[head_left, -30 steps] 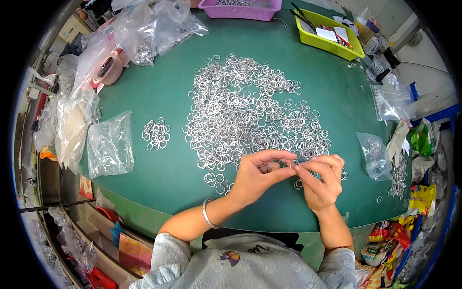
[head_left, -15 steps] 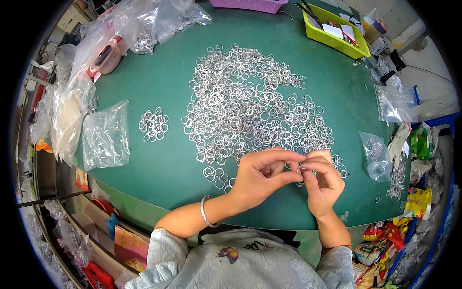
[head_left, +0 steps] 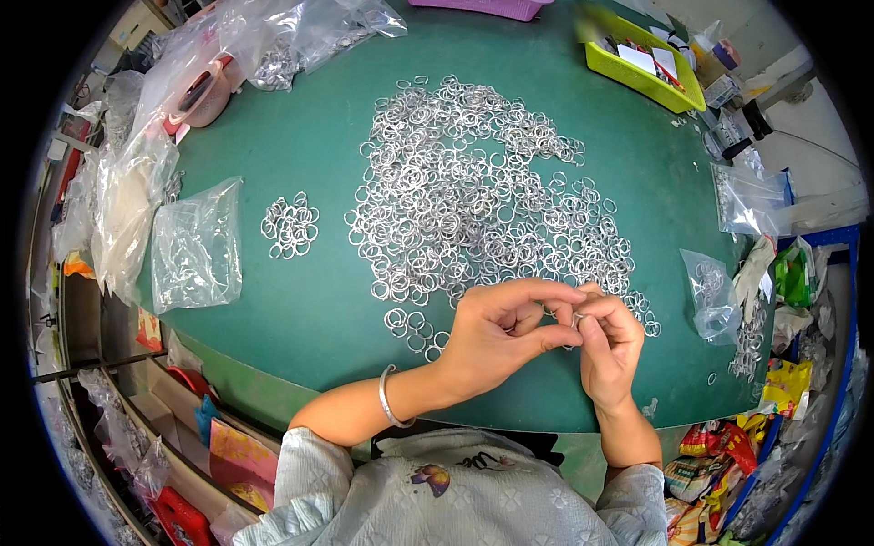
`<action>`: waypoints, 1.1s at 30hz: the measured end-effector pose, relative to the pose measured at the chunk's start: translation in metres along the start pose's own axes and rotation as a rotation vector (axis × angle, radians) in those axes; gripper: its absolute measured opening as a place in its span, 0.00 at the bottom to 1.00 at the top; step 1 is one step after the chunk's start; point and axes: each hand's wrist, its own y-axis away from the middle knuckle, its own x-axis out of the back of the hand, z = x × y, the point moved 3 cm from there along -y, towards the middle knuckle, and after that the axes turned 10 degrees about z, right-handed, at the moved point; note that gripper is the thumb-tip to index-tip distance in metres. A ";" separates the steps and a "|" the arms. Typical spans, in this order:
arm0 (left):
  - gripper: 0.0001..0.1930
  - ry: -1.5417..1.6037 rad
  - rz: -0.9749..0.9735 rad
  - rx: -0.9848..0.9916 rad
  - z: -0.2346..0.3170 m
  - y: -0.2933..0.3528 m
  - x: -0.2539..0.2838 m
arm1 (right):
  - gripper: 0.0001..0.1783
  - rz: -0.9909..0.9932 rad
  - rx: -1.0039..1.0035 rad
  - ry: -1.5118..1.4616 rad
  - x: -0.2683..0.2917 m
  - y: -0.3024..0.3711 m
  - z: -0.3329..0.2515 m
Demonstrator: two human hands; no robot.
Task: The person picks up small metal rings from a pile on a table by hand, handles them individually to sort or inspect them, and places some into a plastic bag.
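My left hand (head_left: 496, 332) and my right hand (head_left: 610, 346) meet over the near edge of a large heap of silver metal rings (head_left: 437, 209). Between their pinched fingertips is a small metal ring (head_left: 577, 318), mostly hidden by the fingers. Thumb and index finger of the left hand close on it from one side, the right hand's from the other. Under and beside the left hand lie several loose rings (head_left: 416, 329). A smaller pile of rings (head_left: 290, 226) sits apart on the left side of the green table (head_left: 300, 155).
A clear plastic bag (head_left: 196, 246) lies at the left, near a pink basket (head_left: 205, 96). Far right stands a yellow-green tray (head_left: 637, 77) with tools; a purple basket (head_left: 492, 7) is at the far edge. Bagged rings (head_left: 710, 291) and a pale glove (head_left: 754, 273) lie right.
Both hands stay together at the ring; the right hand's fingers have curled in closer, its thumb now upright against the left fingertips. The view has shifted slightly.
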 end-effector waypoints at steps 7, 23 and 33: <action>0.16 -0.018 0.020 0.055 0.002 0.000 0.000 | 0.04 -0.012 -0.065 -0.029 0.000 0.000 0.004; 0.08 0.050 0.077 0.347 -0.022 -0.005 0.007 | 0.06 0.029 -0.240 0.054 0.005 -0.007 0.024; 0.07 0.179 0.304 0.337 -0.024 -0.011 0.014 | 0.15 -0.200 -0.338 0.304 0.009 -0.053 0.024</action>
